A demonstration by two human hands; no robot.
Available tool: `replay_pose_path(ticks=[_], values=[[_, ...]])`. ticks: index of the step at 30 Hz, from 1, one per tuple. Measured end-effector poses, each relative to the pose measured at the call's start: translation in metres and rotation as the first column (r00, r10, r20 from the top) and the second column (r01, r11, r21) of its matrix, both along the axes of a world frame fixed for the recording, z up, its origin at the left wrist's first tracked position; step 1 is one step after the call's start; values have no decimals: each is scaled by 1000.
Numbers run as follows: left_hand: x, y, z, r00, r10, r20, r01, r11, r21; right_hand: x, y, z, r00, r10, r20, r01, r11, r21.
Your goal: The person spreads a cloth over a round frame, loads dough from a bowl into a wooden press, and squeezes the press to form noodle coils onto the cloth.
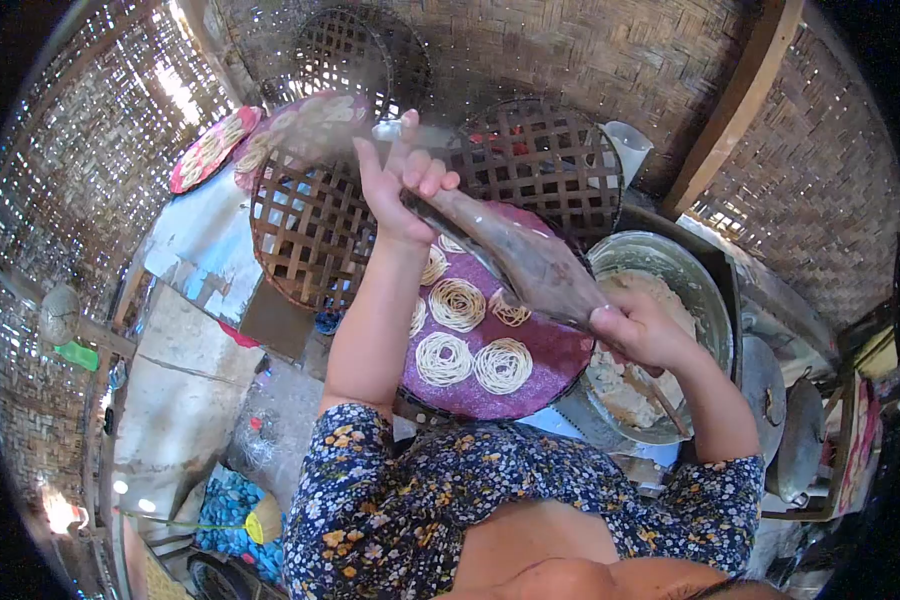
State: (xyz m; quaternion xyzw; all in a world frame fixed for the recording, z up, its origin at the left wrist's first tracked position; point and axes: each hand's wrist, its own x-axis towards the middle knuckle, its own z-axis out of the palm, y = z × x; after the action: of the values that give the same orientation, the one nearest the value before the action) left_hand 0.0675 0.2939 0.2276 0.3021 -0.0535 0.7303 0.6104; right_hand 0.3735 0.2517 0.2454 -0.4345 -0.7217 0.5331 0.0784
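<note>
A long, greyish-brown, wet-looking thing [535,262] stretches slantwise between my hands; its kind I cannot make out. Its upper end rests in my left hand [408,185], with some fingers curled over it and others raised. My right hand [648,325] is closed round the lower end, beside a big metal basin [710,300]. Beneath the thing lies a round tray with a purple cloth [490,400]. Several pale coils of thin strands, such as one coil [503,367], sit on the cloth. Pale dough [660,290] and a wooden stick [660,400] are in the basin.
Open-weave round baskets [315,235] stand behind the tray, another basket [545,165] to their right. Pink trays with pale coils [210,150] lie at the back left. Lidded pots [760,385] stand on the right. Woven walls [590,60] enclose the place.
</note>
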Motion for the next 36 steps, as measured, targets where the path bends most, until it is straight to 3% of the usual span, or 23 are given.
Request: replay_pose_path(ticks=[4,7,8,11,14,17,20,23,27,28,29,31,33,35,36], values=[[13,-4,-8,994,-83,76,85,996,-22,16,-5,10,998,-12,55,8,997,82],[15,2,-2,990,-110,91,107,994,36,14,-6,24,993,-35,113,0,956,295],[13,3,2,989,-101,106,99,995,27,16,1,16,990,-7,140,-55,897,439],[2,2,19,988,-125,85,119,990,79,3,3,15,998,-19,67,-18,862,507],[-10,-3,21,991,-123,56,116,987,115,-7,-2,18,1000,28,-6,-23,890,456],[-11,-15,18,994,-90,59,87,995,44,-7,-10,19,1000,-18,22,12,965,260],[1,-24,11,999,-23,22,24,999,-23,6,-11,3,998,46,-39,-30,940,339],[17,-24,2,997,-65,48,68,995,-71,19,-19,2,1000,-7,-30,16,956,292],[33,-15,-6,979,-189,76,190,982,-6,33,-23,-1,999,-42,-26,47,967,249],[35,-10,-6,942,-326,77,321,944,70,36,-22,-5,999,-43,-13,44,969,245],[46,-10,-8,944,-300,135,310,949,-57,38,-21,-8,999,-41,0,40,970,240],[59,3,-26,919,-327,-221,276,933,-232,38,-21,-13,996,-77,-44,85,968,234],[82,-6,-43,728,-418,-543,0,793,-610,38,-18,-13,992,-96,-79,112,968,226],[91,-4,-81,379,-398,-836,-149,865,-479,38,-17,-13,990,-107,-95,124,972,201],[90,-4,-86,370,-396,-841,-148,868,-474,38,-16,-13,989,-107,-99,126,968,215]])
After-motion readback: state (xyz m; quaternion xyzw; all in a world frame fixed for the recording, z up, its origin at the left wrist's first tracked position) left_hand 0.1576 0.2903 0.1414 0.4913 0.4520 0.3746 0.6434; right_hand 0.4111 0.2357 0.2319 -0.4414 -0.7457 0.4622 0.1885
